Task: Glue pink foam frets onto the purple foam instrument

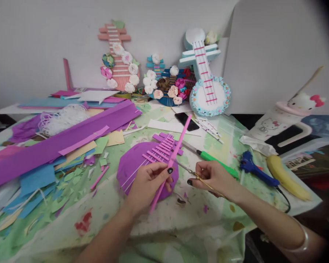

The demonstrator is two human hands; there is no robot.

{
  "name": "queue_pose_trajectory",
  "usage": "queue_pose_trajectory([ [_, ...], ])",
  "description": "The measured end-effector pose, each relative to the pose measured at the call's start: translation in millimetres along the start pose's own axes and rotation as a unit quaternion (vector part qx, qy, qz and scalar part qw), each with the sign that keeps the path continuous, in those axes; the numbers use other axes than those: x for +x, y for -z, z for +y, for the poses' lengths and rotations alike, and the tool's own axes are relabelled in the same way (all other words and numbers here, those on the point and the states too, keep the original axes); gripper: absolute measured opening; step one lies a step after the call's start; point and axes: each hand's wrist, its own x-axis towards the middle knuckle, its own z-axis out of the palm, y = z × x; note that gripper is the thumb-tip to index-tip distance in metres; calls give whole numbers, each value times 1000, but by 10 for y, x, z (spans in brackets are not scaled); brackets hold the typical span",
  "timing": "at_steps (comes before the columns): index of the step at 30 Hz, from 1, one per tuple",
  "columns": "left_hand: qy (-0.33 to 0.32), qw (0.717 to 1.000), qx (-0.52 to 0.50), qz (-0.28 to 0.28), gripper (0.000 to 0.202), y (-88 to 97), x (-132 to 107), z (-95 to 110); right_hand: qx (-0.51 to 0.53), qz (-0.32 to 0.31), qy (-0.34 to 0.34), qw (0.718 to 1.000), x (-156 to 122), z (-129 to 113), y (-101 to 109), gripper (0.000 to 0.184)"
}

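Note:
My left hand (150,180) pinches a long pink strip (182,138) between thumb and fingers; the strip stands slanted, its top leaning right. In my right hand (215,179) are scissors with gold handles (184,167), their blade tips touching or very close to the strip just above my left fingers. Whether the blades are apart, I cannot tell. Below both hands lies a purple foam-like instrument model (134,160) with white strings and pink crossbars on its neck. My left hand and the strip hide part of its round body.
A green-handled cutter (219,163), a blue glue gun (256,170) and a banana (287,178) lie to the right. A phone (186,121) is behind. Purple sheet (71,142) and paper scraps cover the left side. Decorated instrument models (208,78) lean against the wall; a tumbler (274,122) stands right.

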Motion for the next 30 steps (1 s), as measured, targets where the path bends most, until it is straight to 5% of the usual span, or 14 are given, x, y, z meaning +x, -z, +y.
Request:
queue_pose_trajectory([
  [9, 4, 997, 28, -67, 25, -49, -24, -12, 91, 7, -4, 996, -120, 222, -82, 41],
  [22, 8, 993, 87, -78, 25, -203, -25, -24, 93, 23, 44, 994, -114, 354, -157, 45],
  [30, 20, 994, 80, -79, 24, -250, 32, -80, 145, 17, 8, 989, -128, 452, -164, 48],
])
